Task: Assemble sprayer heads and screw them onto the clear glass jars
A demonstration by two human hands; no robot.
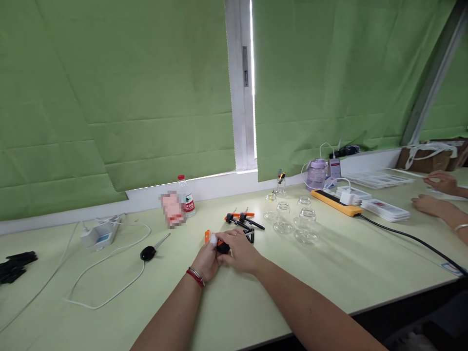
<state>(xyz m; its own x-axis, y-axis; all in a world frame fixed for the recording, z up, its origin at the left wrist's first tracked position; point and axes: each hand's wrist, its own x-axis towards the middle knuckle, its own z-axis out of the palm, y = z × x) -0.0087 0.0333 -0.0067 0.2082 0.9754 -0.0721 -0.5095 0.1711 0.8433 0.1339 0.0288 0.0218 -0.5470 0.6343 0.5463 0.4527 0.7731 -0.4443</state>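
clasping black item — left hand, right hand

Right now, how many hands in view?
4: left hand and right hand together near the table's middle; at far right, a co-worker's upper hand and lower hand. No others visible.

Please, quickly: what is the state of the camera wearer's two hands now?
Left hand: closed, holding a black-and-orange item, with something white at the thumb.
Right hand: bent over the same item; whether it grips cannot be told.
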